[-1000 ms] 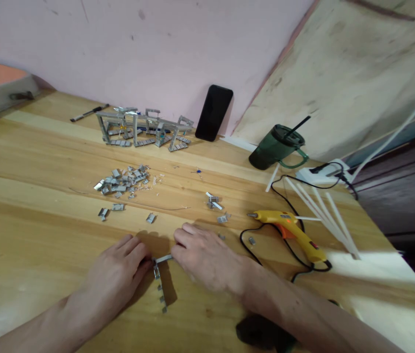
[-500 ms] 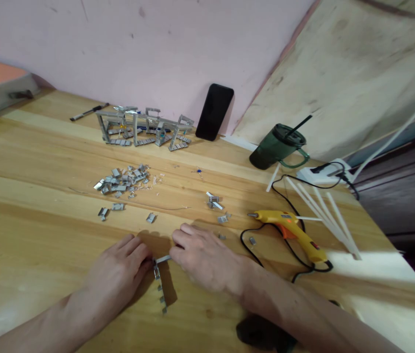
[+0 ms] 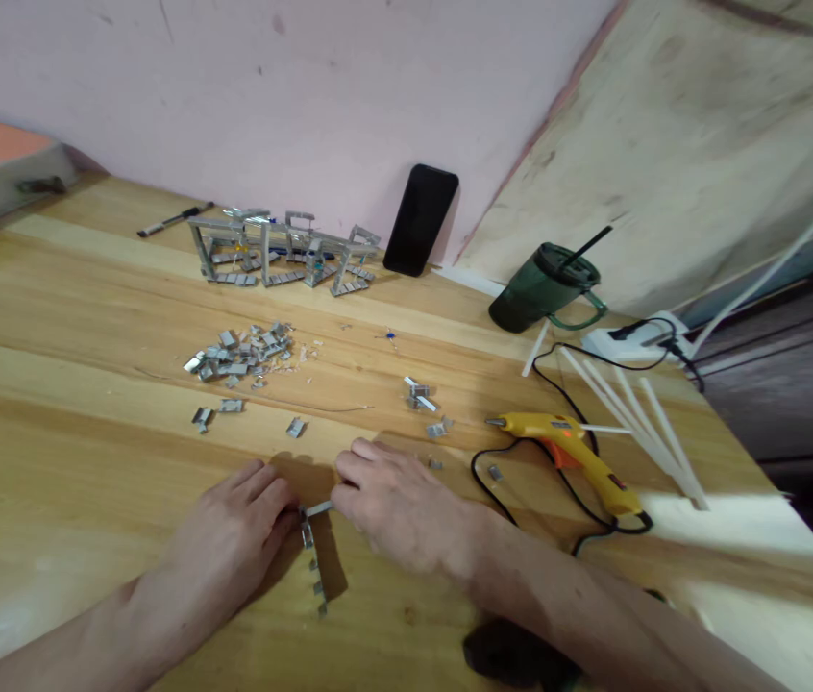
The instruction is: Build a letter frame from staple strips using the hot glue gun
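My left hand (image 3: 237, 524) is closed, its fingertips pinching the upper end of a narrow strip of joined metal staples (image 3: 313, 562). That strip stands out toward me over the wooden table, with small tabs along it. A second short metallic strip (image 3: 319, 507) meets it at an angle, and its far end sits in the pinched fingers of my right hand (image 3: 396, 500). Both hands rest low, close to the table top. The fingertips themselves are partly hidden behind the knuckles, so the exact grip cannot be made out.
Beyond my hands lies a pile of small metal pieces (image 3: 240, 354). Small metal frames (image 3: 283, 255) stand near the wall beside a phone (image 3: 421, 219). To the right are a yellow glue gun (image 3: 572, 447) with its black cord, glue sticks (image 3: 637, 423), a green mug (image 3: 543, 286) and a power strip (image 3: 637, 338).
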Demonstrator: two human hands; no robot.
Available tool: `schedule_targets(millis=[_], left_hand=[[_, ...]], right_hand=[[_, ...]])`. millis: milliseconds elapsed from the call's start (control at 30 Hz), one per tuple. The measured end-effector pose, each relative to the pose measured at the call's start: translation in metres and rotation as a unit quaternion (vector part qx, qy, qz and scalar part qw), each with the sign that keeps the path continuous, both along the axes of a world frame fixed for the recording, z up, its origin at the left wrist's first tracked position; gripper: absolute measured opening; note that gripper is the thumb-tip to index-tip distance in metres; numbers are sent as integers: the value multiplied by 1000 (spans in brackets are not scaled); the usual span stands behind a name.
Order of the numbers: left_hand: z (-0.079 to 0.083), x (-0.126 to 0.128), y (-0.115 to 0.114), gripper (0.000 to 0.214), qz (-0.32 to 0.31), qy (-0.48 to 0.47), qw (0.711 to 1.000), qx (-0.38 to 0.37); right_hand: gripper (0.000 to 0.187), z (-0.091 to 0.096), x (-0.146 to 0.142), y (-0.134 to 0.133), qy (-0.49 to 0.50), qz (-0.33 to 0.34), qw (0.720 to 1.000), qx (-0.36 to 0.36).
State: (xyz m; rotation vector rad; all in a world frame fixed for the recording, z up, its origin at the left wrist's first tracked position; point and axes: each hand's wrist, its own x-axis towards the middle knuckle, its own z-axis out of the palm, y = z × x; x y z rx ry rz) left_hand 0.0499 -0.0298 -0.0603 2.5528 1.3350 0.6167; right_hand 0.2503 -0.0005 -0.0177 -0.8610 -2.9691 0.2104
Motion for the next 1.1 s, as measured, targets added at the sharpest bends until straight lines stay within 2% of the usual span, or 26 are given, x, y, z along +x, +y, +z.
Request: schedule_targets(millis=[200, 767, 867, 1100], left_hand=[[2, 0, 2, 15, -19, 19, 1000, 6], [2, -1, 2, 15, -18, 18, 1000, -14], [3, -2, 3, 15, -22, 20, 1000, -9], [5, -1, 2, 18, -15, 17, 999, -27]], right_hand=[[14, -2, 0, 1, -3, 3, 1000, -5], [12, -1, -1, 2, -8, -1, 1000, -15], [9, 3, 2, 3, -14, -9, 999, -30], [9, 22, 26, 9, -6, -74, 996, -52]])
